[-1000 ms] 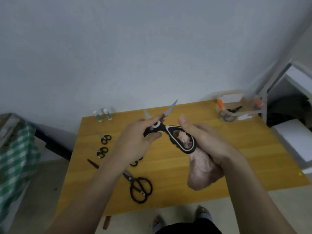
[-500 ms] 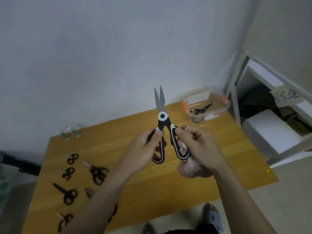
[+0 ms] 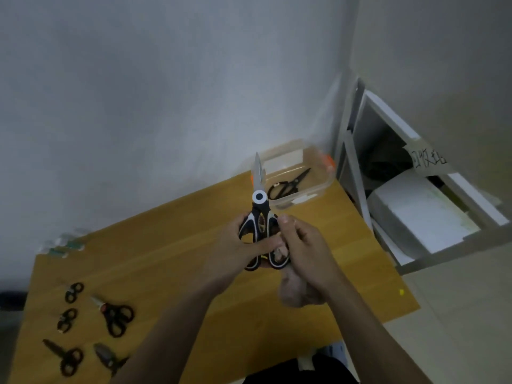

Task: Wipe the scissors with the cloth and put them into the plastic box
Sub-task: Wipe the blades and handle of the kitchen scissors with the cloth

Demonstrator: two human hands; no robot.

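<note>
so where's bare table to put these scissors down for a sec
The widest bare stretch of the table runs along the middle, between the small scissors cluster at the near-left corner and your hands. The strip near the plastic box and the right edge is bare too. The left corner is crowded, with small tubes at the far-left edge.

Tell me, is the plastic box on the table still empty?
No, the plastic box at the table's far right corner already holds a pair of black scissors.
</note>
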